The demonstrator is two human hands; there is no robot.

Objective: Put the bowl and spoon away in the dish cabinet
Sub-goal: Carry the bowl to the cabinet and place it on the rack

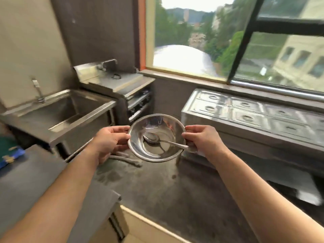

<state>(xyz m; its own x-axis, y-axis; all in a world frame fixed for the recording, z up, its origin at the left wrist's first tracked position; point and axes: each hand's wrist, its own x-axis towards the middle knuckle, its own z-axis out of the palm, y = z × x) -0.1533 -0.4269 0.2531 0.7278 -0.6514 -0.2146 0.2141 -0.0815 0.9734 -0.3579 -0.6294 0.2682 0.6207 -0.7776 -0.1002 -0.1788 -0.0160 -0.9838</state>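
Between both hands, left [109,140] and right [204,140] pinching opposite rims, steel bowl [156,137] rides level in mid-air, likely so the spoon [163,140] inside stays put. Beyond: sink [57,109], window [228,37]. Dish cabinet not visible.

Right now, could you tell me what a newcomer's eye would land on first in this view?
First, the shiny steel bowl held in mid-air at centre by the left hand and right hand, a spoon lying inside it. Next, the steel sink at left, and the bright window above.
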